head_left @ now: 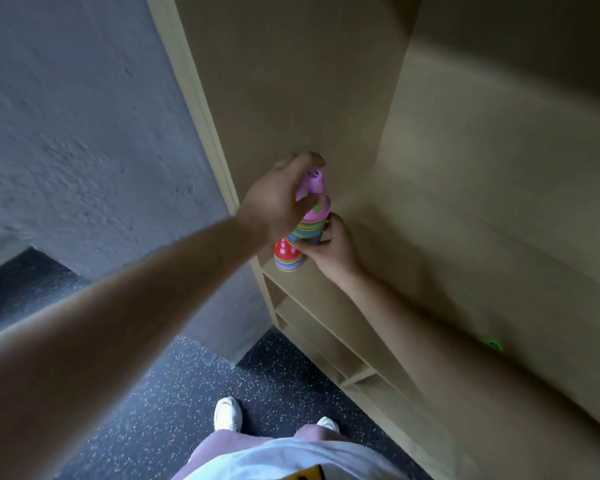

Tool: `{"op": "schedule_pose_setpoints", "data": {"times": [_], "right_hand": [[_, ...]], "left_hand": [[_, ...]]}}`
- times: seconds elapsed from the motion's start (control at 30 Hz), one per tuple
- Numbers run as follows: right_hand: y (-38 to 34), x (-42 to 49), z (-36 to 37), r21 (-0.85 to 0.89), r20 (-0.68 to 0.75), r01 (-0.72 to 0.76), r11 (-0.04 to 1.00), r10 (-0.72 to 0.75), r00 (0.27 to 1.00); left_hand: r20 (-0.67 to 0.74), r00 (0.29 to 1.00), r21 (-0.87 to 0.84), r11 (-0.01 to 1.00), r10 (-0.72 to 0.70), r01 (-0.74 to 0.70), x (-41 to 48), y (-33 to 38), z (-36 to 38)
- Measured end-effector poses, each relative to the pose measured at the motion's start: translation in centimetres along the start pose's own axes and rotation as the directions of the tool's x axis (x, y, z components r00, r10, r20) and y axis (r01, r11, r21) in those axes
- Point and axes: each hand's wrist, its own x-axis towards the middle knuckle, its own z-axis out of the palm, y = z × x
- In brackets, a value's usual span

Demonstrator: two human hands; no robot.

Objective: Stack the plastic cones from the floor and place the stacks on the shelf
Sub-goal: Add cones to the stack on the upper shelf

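1. The left hand [278,199] reaches in from the lower left on a bare arm. Its fingers curl over the top of a stack of cones [309,230], and the thumb crosses the uppermost pink cone [314,181], gripping it.
2. The right hand [331,247] comes in from the lower right. Its fingers wrap the striped middle of the same stack in a closed grip.
3. A grey wall [84,116] fills the left. The pale upright side panel [201,109] of the shelf unit runs diagonally beside it.
4. The stack sits in the front left corner of a beige shelf [413,271], close to the side panel and the front edge. It leans, top tilted away towards the back. Whether its base rests on the board cannot be told.
5. To the right of the hands the board runs bare, apart from a small green mark [494,345] far right.
6. Below are lower shelves [312,327], then dark speckled floor [174,386] and the person's white shoes [227,414].
7. The cones nest one over another: pink with green dots on top, then thin multicoloured stripes, then red with white dots [284,249], then a striped rim at the bottom.
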Motion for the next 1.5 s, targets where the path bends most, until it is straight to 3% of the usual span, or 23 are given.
{"op": "schedule_pose_setpoints", "data": {"times": [0.17,0.47,0.6,0.77,0.93,1.03,1.2,1.33,1.5], "right_hand": [[0.1,2.7,2.4,-0.048,0.092,-0.048,0.998,0.052,0.994],[4.0,4.9,4.2,-0.164,0.106,-0.124,0.979,0.142,0.984],[6.0,4.2,5.2,-0.297,0.088,-0.211,0.931,0.247,0.965],[6.1,3.2,5.3,-0.309,0.089,-0.216,0.926,0.254,0.963],[3.7,2.7,4.0,-0.456,0.047,-0.154,0.877,0.196,0.979],[1.8,1.2,3.1,-0.423,-0.027,-0.132,0.896,0.134,0.991],[-0.4,-3.8,-0.1,-0.407,-0.092,-0.039,0.912,0.001,0.996],[0.1,-8.4,-3.6,-0.362,-0.167,-0.124,0.924,0.067,0.984],[2.8,-14.2,-9.2,-0.231,-0.456,-0.271,0.935,0.142,0.879]], "left_hand": [[-0.05,0.993,0.044,0.993,-0.11,0.112,1.1,-3.6,-0.7],[-0.03,0.985,-0.045,0.985,-0.171,0.169,1.2,-8.5,2.7],[0.075,0.971,-0.004,0.973,-0.228,0.229,-0.2,-10.6,5.1],[0.153,0.951,-0.069,0.957,-0.268,0.281,-2.0,-11.8,6.0],[0.165,0.962,0.01,0.976,-0.216,0.218,-1.7,-11.4,5.6],[0.116,0.984,0.068,0.99,-0.131,0.124,-2.5,-10.8,5.3],[0.071,0.996,0.317,0.946,0.05,-0.07,-4.3,-7.3,6.7],[0.056,0.976,0.183,0.959,0.209,-0.216,-5.1,-3.2,9.6],[0.352,0.89,0.018,0.949,0.29,-0.316,-5.7,3.2,14.7]]}}
